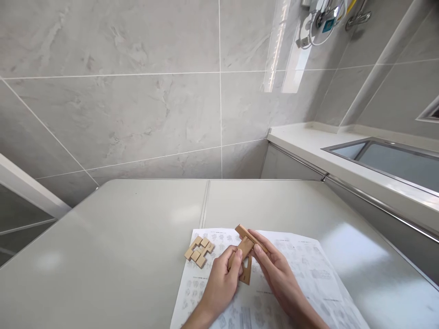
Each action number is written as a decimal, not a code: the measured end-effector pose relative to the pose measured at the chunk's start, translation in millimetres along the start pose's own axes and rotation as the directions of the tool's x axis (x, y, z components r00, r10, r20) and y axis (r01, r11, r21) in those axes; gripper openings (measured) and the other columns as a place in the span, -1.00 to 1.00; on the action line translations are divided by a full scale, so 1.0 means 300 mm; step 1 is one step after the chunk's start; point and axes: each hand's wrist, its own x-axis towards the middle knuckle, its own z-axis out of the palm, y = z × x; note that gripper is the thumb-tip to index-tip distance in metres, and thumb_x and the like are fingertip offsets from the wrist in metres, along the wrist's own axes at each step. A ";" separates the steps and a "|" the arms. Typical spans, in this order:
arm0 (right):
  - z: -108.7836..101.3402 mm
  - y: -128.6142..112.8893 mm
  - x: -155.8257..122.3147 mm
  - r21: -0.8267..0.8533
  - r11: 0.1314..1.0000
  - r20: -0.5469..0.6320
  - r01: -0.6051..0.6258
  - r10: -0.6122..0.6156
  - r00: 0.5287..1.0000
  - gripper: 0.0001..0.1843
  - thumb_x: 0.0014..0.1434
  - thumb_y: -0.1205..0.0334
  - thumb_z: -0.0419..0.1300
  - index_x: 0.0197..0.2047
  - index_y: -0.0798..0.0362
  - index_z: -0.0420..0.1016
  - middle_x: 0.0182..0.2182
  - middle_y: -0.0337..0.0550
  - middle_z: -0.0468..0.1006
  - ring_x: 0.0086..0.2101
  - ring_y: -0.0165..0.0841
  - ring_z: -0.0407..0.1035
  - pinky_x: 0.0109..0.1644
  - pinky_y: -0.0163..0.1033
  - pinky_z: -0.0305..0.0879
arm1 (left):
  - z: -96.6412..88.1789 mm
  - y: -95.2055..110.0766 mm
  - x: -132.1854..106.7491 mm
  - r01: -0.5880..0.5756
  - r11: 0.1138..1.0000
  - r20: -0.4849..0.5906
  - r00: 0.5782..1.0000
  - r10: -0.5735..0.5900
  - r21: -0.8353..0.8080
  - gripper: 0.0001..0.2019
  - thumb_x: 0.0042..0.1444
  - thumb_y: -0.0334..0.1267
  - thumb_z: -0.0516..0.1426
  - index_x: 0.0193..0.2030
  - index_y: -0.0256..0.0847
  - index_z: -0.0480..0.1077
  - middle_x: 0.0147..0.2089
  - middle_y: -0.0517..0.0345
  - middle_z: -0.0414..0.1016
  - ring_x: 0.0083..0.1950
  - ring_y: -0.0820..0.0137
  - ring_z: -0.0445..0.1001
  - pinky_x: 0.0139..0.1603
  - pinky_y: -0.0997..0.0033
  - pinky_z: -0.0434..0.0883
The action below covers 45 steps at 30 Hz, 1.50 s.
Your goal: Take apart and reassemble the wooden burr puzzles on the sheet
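Observation:
Several light-brown wooden puzzle pieces (pixel 246 245) are crossed against one another between my two hands, above a printed sheet. My left hand (pixel 222 278) is closed with its thumb pressed on a flat wooden bar. My right hand (pixel 276 267) pinches a longer bar that slants from upper left to lower right. Below them, a notched piece (pixel 246 273) points downward, partly behind my left fingers. How the pieces join is hidden by my fingers. To the left, a paler group of notched wooden puzzle pieces (pixel 199 251) lies on the sheet's edge.
The printed sheet (pixel 302 283), with rows of small diagrams, lies on a pale folding table (pixel 120 237) with a seam across it. A tiled wall stands behind. At right is a white counter (pixel 302 139) with a sink (pixel 394 157).

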 end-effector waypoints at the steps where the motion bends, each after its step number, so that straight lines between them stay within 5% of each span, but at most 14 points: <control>1: -0.002 -0.005 -0.001 -0.018 1.000 0.010 0.008 -0.008 1.000 -0.45 0.40 -0.20 0.22 0.37 -0.26 0.48 0.40 -0.19 0.43 0.42 -0.01 0.20 0.49 0.16 0.16 | -0.001 -0.003 0.000 0.004 1.000 0.001 1.000 -0.004 -0.006 -0.51 0.42 0.23 0.02 -0.33 -0.13 0.19 -0.48 0.35 0.10 -0.52 0.50 0.02 -0.52 0.46 0.03; 15: 0.019 -0.019 -0.007 -0.279 0.911 0.095 0.304 -0.289 0.953 -0.53 0.53 -0.06 0.07 0.40 -0.23 0.46 0.36 -0.18 0.48 0.40 -0.06 0.26 0.50 0.20 0.16 | -0.003 -0.011 0.000 0.091 0.974 0.086 0.993 -0.075 -0.206 -0.48 0.32 0.32 0.10 -0.31 -0.11 0.17 -0.49 0.43 0.06 -0.63 0.60 -0.06 -0.66 0.55 0.02; 22: 0.038 0.000 -0.011 -0.362 0.879 0.095 0.309 -0.295 0.951 -0.53 0.54 -0.05 0.02 0.41 -0.27 0.44 0.41 -0.24 0.42 0.43 -0.07 0.19 0.49 0.15 0.19 | 0.002 -0.016 0.006 0.103 0.958 0.077 0.993 -0.086 -0.268 -0.48 0.29 0.32 0.13 -0.29 -0.12 0.21 -0.49 0.42 0.07 -0.61 0.60 -0.08 -0.66 0.57 -0.03; 45: 0.031 -0.027 -0.014 -0.316 0.903 0.129 0.290 -0.262 0.956 -0.49 0.50 -0.16 0.07 0.36 -0.20 0.52 0.30 -0.16 0.56 0.31 -0.05 0.40 0.44 0.14 0.28 | 0.000 -0.016 0.010 0.080 0.964 0.086 0.995 -0.060 -0.253 -0.47 0.26 0.35 0.14 -0.27 -0.11 0.17 -0.50 0.46 0.04 -0.60 0.60 -0.12 -0.64 0.57 -0.09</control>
